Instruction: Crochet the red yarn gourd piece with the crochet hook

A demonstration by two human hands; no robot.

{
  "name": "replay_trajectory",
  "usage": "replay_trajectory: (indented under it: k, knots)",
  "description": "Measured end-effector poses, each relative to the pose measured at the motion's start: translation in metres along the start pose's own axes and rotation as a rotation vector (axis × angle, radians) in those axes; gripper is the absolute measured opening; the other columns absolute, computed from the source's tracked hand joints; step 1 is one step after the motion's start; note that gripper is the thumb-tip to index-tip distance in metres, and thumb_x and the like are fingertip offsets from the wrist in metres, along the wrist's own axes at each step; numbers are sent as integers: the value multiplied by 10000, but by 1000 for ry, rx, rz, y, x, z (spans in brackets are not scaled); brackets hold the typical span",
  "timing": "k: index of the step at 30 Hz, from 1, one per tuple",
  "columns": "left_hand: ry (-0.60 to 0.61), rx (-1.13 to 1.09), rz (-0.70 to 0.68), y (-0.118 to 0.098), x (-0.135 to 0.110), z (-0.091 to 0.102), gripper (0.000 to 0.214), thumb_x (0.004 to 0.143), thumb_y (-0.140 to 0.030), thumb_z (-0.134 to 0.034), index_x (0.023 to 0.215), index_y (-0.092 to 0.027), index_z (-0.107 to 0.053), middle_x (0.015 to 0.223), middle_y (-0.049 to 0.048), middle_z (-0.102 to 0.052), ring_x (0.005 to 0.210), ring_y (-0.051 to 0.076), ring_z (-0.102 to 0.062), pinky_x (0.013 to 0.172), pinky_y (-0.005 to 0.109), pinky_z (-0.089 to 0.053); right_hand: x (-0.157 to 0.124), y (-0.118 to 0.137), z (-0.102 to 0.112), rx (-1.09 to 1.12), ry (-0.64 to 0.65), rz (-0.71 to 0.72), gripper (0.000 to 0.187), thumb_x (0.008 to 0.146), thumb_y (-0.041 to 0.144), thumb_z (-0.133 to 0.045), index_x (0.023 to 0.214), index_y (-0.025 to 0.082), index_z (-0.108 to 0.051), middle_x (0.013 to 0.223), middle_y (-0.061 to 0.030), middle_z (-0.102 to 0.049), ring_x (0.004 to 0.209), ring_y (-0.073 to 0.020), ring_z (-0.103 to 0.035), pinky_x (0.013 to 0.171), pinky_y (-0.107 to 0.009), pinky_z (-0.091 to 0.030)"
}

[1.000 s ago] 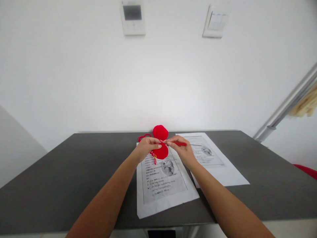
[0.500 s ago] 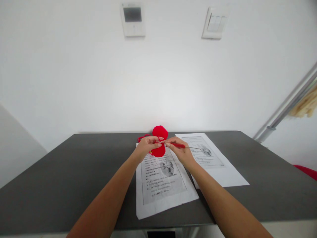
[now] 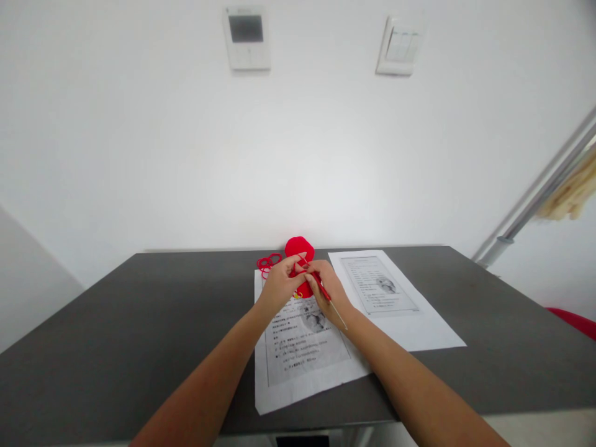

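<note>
My left hand (image 3: 280,284) pinches a small red crocheted piece (image 3: 305,289) above the nearer printed sheet (image 3: 302,347). Close against it, my right hand (image 3: 328,295) is closed on a red-handled crochet hook (image 3: 325,292) whose metal shaft slants down toward my wrist. A red ball of yarn (image 3: 298,246) sits just behind the hands, with loose red yarn loops (image 3: 267,262) to its left. The hook's tip is hidden in the work between my fingers.
Two printed instruction sheets lie on the dark grey table (image 3: 116,323), the second sheet (image 3: 391,295) to the right. A white wall behind carries a small panel (image 3: 246,37) and a switch (image 3: 398,46). A metal pole (image 3: 535,198) leans at right.
The hook has swung from pointing sideways to the right to slanting down toward my wrist. Both hands have drawn closer together over the red piece, which is now mostly covered.
</note>
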State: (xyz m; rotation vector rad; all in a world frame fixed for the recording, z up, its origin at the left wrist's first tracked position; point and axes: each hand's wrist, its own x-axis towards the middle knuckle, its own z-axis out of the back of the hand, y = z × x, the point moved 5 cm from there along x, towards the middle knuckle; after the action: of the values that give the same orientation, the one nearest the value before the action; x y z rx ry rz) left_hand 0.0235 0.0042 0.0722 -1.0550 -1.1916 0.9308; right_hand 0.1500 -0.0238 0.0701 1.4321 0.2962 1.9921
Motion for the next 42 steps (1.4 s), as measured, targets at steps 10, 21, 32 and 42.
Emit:
replay_trajectory:
  k: [10,21,32,42]
  knots:
    - [8,-347,72,0,-3,-9,568,571,-199,-780,1118,-132,-641,654,-29,-638,669,124,-603,704,261,-470,1,7,4,-90,-50,118,89,908,187,-471,984,227,-494,978,-63,-581,949,-211,-532,848,-391,-451]
    - [357,-557,371,13,-3,-5,353,594,-159,-781,934,-95,-713,845,111,-727,740,186,-669,734,282,-472,10,14,15,174,2,69,93,886,193,-527,898,238,-609,927,-53,-657,940,-208,-592,878,-413,-463]
    - [298,-414,211,3,-2,-6,470,552,-161,-802,1012,-137,-706,931,89,-731,866,199,-656,812,291,-451,11,8,14,327,-8,-44,76,854,251,-608,870,242,-681,895,-54,-685,933,-211,-616,859,-399,-480]
    - [289,-514,240,-6,-2,15,481,612,-133,-755,1088,-153,-688,860,63,-714,706,129,-608,694,240,-434,14,10,24,450,-77,-99,108,842,214,-624,865,270,-714,890,-23,-719,904,-192,-626,845,-370,-482]
